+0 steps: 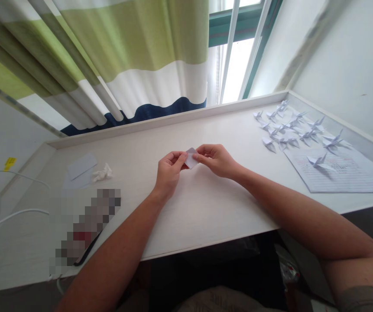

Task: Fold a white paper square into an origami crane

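Observation:
A small piece of folded white paper (191,158) is held up just over the middle of the desk, one corner pointing away from me. My left hand (170,170) pinches its left side between thumb and fingers. On the opposite side my right hand (215,160) grips it the same way, thumb on top. The fingertips beneath the paper are partly hidden. Several folded paper cranes (287,128) stand in a group at the back right of the desk. One more paper crane (319,161) rests on a lined, written sheet (303,177).
Flat white paper pieces (82,167) and a crumpled white tissue (102,172) lie on the left. Nearer me is a pixelated, blurred-out object (85,229). White cables (14,212) run along the left edge. A raised rim (173,119) borders the desk (205,216) below a curtain (134,43).

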`<state>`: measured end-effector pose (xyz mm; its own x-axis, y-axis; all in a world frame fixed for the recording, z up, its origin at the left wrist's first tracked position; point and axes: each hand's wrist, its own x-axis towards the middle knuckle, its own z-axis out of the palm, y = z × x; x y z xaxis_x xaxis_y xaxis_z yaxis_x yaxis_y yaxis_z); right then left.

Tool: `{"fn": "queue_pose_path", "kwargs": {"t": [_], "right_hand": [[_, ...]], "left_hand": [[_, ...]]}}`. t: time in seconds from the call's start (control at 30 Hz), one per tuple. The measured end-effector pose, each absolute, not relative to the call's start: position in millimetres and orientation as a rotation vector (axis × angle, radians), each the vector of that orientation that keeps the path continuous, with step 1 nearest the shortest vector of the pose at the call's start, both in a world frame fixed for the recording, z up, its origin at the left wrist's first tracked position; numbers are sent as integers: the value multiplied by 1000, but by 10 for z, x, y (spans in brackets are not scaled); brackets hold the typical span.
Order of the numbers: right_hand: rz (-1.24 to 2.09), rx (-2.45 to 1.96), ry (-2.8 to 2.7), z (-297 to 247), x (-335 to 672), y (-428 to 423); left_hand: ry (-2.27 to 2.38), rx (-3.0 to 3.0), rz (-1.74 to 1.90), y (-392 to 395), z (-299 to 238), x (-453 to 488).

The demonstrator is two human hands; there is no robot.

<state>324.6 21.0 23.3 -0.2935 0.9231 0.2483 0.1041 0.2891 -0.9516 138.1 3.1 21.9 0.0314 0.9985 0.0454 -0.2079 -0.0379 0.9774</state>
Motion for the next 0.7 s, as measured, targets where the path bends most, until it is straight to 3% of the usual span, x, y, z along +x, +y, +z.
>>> {"fn": "queue_pose_path", "kwargs": {"t": [0.7], "right_hand": [[1116, -964, -1628, 244, 3246, 198]], "left_hand": [[1078, 1341, 1262, 33, 207, 1373]]}}
